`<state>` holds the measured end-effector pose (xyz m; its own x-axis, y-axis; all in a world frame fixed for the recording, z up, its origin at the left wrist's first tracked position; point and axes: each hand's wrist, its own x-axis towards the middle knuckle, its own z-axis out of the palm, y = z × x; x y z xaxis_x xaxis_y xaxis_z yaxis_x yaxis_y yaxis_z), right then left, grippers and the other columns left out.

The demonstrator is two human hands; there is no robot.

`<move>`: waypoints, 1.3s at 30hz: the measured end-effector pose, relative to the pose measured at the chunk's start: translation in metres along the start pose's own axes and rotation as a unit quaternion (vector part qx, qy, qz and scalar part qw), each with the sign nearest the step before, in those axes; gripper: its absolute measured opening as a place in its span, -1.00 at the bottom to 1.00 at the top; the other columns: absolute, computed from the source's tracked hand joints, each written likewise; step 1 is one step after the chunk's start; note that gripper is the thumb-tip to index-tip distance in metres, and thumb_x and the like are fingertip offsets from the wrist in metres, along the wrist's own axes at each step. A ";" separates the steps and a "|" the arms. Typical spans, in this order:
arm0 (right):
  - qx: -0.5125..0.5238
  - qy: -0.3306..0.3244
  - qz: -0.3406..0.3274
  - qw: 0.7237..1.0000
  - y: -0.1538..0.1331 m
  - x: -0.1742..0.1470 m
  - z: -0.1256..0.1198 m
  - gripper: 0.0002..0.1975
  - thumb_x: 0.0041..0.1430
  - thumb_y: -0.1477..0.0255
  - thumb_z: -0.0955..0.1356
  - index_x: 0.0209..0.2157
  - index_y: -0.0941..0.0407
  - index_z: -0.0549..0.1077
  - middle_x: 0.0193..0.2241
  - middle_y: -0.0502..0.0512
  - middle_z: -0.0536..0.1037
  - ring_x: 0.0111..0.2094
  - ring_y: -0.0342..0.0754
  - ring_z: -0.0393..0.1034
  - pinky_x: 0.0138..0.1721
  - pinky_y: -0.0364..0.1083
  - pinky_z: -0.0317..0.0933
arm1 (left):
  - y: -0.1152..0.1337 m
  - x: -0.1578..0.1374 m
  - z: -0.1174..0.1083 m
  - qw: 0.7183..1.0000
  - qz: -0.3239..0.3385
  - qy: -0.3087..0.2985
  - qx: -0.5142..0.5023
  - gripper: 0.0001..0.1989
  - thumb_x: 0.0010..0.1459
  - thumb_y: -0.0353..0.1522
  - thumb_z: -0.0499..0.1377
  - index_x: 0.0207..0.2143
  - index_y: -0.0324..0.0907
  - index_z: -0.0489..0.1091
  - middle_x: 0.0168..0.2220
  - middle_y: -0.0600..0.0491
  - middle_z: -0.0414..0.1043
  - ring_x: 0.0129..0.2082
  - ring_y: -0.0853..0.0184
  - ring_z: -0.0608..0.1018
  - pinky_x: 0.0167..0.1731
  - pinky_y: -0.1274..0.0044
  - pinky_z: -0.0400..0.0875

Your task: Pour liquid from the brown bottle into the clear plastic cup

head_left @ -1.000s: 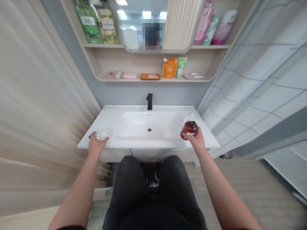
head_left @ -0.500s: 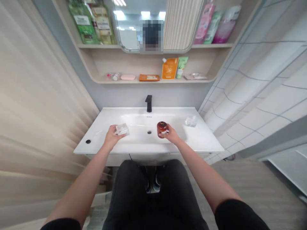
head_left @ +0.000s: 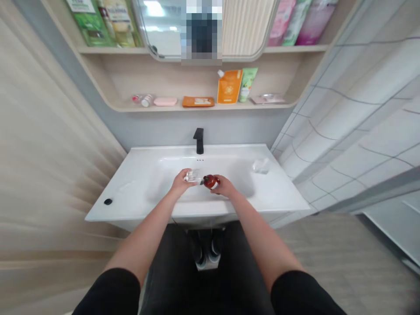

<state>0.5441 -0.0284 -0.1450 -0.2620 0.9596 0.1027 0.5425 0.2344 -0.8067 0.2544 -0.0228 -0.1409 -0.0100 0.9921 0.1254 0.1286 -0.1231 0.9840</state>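
Above the white sink point(head_left: 157, 183), my left hand point(head_left: 181, 183) is closed around a small clear container point(head_left: 194, 176). My right hand point(head_left: 225, 186) grips a brown amber bottle point(head_left: 210, 181) with a whitish label. The bottle is tilted to the left, its neck close against the container's right side. Whether the two touch, or whether anything flows, I cannot tell. On the counter at far left lies a small round black cap point(head_left: 108, 201). Another clear plastic piece point(head_left: 260, 165) rests at the right of the sink.
A black faucet point(head_left: 199, 141) stands behind the basin. Over it, a shelf point(head_left: 157, 107) carries an orange pouch point(head_left: 229, 86), a green tube point(head_left: 248, 85), an orange packet point(head_left: 198, 102) and a pink box point(head_left: 166, 101). A curtain point(head_left: 39, 153) hangs at left, a tiled wall point(head_left: 354, 118) at right.
Both hands have come together over the sink's middle, the left moving right with the container, the right moving left. The amber bottle has gone from upright to tilted leftward. The view has shifted slightly.
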 end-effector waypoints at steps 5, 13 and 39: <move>-0.005 -0.024 -0.008 1.000 0.004 0.004 0.000 -0.26 -0.15 0.44 0.64 0.15 -0.01 0.56 0.06 0.05 0.71 0.07 0.19 0.61 0.20 0.11 0.42 | -0.014 -0.003 0.000 0.999 0.004 -0.008 0.044 -0.17 -0.30 -0.38 0.60 0.13 -0.09 0.57 0.10 -0.10 0.60 0.08 -0.02 0.63 0.14 0.13 0.54; 0.008 -0.029 -0.004 1.000 0.007 0.005 0.001 -0.21 -0.20 0.48 0.65 0.17 0.02 0.57 0.07 0.08 0.71 0.08 0.20 0.61 0.22 0.10 0.42 | -0.012 -0.003 -0.002 0.994 0.024 -0.014 0.101 -0.16 -0.32 -0.41 0.61 0.13 -0.09 0.62 0.15 -0.14 0.58 0.12 -0.04 0.61 0.17 0.10 0.52; -0.028 -0.054 0.024 0.998 0.015 0.005 0.004 -0.23 -0.20 0.51 0.64 0.14 -0.03 0.60 0.04 0.05 0.73 0.05 0.22 0.63 0.18 0.11 0.46 | -0.004 -0.009 0.002 0.968 0.120 -0.061 0.210 -0.15 -0.22 -0.47 0.59 0.22 -0.07 0.60 0.15 -0.11 0.52 0.20 -0.07 0.58 0.36 0.02 0.41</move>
<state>0.5478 -0.0211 -0.1591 -0.3171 0.9484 -0.0011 0.5988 0.1993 -0.7757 0.2558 -0.0314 -0.1458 0.1840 0.9351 0.3030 0.5050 -0.3544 0.7870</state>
